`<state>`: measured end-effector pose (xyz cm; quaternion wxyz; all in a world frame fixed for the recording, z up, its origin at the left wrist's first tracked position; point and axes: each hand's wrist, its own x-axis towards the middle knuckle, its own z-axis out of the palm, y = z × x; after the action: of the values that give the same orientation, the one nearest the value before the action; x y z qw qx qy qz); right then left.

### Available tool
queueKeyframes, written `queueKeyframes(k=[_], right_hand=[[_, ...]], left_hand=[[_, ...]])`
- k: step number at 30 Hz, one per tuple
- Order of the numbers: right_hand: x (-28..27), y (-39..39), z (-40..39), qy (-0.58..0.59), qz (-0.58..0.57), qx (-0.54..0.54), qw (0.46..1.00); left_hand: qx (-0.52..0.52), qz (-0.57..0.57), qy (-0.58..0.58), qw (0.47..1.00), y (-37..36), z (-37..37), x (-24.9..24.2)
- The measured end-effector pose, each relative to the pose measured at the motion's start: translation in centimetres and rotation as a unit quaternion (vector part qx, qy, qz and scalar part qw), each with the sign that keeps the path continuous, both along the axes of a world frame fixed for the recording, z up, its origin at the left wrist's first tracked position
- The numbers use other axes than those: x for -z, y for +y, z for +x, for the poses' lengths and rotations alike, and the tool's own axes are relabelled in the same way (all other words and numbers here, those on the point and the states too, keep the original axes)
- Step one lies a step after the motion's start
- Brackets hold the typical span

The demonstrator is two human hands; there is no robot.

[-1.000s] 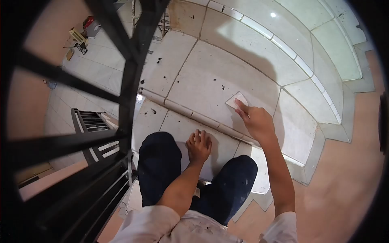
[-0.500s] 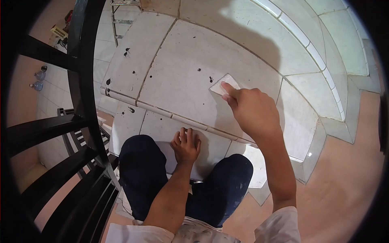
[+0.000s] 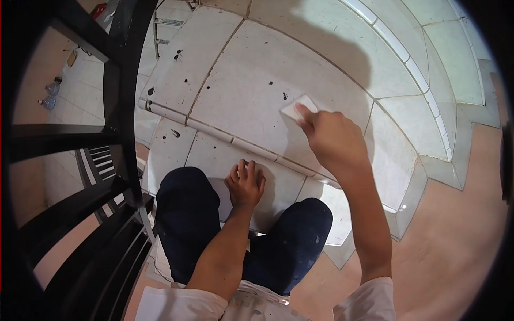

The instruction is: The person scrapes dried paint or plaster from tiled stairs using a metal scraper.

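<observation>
My right hand (image 3: 337, 140) grips a small, flat, whitish square piece (image 3: 291, 111), its thumb and index finger on the near side. What the piece is made of I cannot make out. It lies at or just above the tiled upper step (image 3: 243, 99), beside some dark spots (image 3: 285, 96). Closer to me, my left hand (image 3: 245, 184) rests on the lower step (image 3: 206, 158) between my knees, fingers spread and holding nothing. More black spots and smears (image 3: 151, 91) mark the tiles toward the left.
A black railing (image 3: 120, 101) runs along the left side. Beyond it, far below, are clear bottles (image 3: 49, 101) and part of a ladder (image 3: 168, 22). More curved, tiled steps (image 3: 439, 64) rise at the upper right, bordering a pinkish wall (image 3: 450, 230).
The view has shifted slightly, so the steps and railing sit differently in the picture. My right hand keeps its hold on the white piece near the dark spots; my left hand stays put.
</observation>
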<state>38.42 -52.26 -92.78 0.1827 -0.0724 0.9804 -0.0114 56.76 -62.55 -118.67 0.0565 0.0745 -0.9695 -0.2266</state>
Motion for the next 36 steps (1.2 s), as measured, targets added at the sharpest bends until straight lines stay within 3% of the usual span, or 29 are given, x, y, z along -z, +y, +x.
queueKeyframes(k=[12, 15, 18, 36], right_hand=[[-0.8, -0.7, 1.0, -0.021, -0.003, 0.033, 0.999], [0.6, -1.3, 0.6, 0.041, -0.006, 0.037, 0.998], [0.1, -1.5, 1.0, 0.006, 0.0, 0.059, 0.998], [-0.3, -0.7, 0.7, 0.013, -0.001, 0.033, 0.999]], left_hand=[[0.004, 0.017, 0.008, 1.0, -0.4, -0.5, 0.1], [0.003, 0.027, -0.016, 0.999, -0.3, 0.2, 0.0], [0.012, 0.03, -0.034, 0.999, -0.7, -0.2, -0.3], [-0.002, 0.016, -0.014, 1.0, -0.4, -0.7, 0.1]])
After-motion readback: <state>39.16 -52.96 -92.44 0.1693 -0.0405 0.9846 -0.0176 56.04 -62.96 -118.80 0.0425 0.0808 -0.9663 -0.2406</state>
